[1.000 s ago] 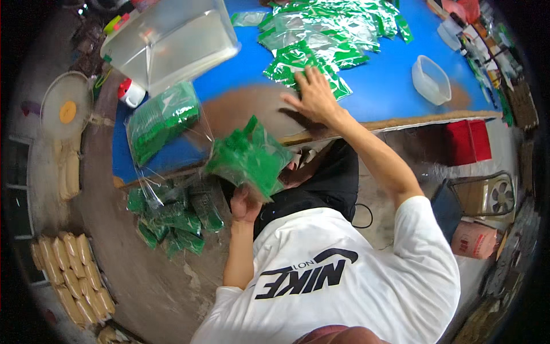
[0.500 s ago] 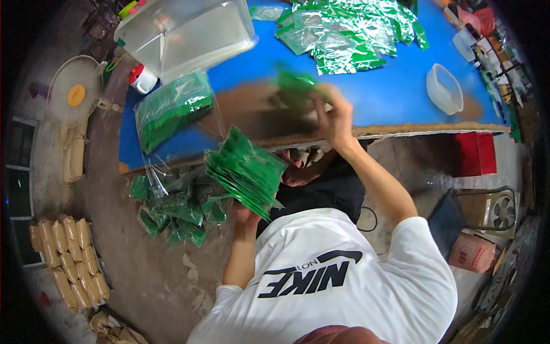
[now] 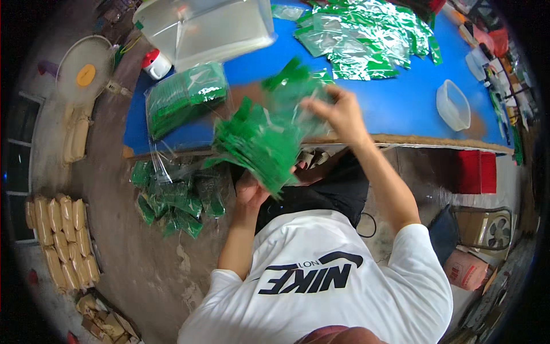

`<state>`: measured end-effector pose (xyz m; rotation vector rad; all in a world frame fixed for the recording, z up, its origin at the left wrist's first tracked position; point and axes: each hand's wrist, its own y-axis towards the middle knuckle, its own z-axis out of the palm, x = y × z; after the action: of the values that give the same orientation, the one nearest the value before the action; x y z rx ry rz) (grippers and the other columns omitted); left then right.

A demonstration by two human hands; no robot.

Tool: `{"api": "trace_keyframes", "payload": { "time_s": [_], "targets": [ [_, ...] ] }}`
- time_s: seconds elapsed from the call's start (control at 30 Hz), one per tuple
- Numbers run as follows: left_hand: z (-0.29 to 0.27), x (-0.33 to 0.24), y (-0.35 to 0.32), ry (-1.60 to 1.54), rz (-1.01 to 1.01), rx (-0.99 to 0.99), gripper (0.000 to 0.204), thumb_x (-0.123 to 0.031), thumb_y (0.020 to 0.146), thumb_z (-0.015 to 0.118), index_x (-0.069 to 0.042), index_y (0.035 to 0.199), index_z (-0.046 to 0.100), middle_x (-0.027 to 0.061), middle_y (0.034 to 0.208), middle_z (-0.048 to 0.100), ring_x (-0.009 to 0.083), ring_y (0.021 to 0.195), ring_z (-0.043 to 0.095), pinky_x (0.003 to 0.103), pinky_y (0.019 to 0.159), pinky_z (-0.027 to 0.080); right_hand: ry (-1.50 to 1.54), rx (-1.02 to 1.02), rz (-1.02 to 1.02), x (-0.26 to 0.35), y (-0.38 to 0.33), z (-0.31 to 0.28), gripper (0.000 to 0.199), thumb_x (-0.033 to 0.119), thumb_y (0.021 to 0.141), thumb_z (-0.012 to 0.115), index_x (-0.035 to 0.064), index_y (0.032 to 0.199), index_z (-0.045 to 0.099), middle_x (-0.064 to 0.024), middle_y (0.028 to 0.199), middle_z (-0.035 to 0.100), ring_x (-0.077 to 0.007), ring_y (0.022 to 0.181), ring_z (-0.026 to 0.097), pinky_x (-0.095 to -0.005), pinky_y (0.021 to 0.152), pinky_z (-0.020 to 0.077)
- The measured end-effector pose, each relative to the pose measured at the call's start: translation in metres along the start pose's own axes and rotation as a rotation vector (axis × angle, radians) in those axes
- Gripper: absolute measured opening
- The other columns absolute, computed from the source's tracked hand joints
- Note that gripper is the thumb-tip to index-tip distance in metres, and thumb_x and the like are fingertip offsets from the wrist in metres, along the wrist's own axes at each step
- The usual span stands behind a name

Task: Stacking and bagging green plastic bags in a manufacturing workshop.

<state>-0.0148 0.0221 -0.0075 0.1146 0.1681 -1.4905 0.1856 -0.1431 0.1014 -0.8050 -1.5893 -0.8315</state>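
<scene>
Left hand (image 3: pixel 250 192): one; fingers closed under a fanned stack of green packets (image 3: pixel 258 146), held above the lap at the table edge.
Right hand (image 3: pixel 338 112): one; fingers pinching a blurred green packet (image 3: pixel 289 86) over the stack.
Blue table (image 3: pixel 401 103): one; far edge cut off.
Clear tubs: two, large tub (image 3: pixel 206 26), small tub (image 3: pixel 454 104).
Stack count: cannot tell, packets overlap.
Floor bundles (image 3: pixel 172 198): number unclear.

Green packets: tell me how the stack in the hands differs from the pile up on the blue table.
The stack of green packets is fanned but gathered, held in the left hand off the table; the pile on the blue table lies spread loose. The stack looks solid green; the pile shows shiny silver. Both are flat green packets.
</scene>
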Motion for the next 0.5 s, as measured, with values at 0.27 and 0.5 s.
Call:
{"api": "trace_keyframes", "payload": {
  "time_s": [0.27,0.5],
  "targets": [
    [-0.03,0.006,-0.002,0.045,0.091,-0.122,0.06,-0.006,0.079,0.071,-0.003,0.135,0.048,0.01,0.133,0.056,0.0241,0.126,0.052,0.043,0.11,0.04,0.359,-0.197,0.104,-0.037,-0.037,0.05,0.038,0.033,0.101,0.055,0.0005,0.085,0.065,0.0023,0.075,0.058,-0.0057,0.069,0.047,-0.0248,0.061,0.0404],
    [-0.044,0.003,-0.016,0.074,0.065,-0.107,0.057,-0.006,0.081,0.069,-0.002,0.135,0.049,0.0103,0.134,0.055,0.0245,0.126,0.051,0.043,0.111,0.039,0.043,0.379,0.247,-0.018,-0.04,0.036,0.041,0.036,0.102,0.052,-0.0031,0.096,0.064,-0.002,0.076,0.058,-0.0084,0.07,0.051,-0.0294,0.064,0.0466]
  ]
}}
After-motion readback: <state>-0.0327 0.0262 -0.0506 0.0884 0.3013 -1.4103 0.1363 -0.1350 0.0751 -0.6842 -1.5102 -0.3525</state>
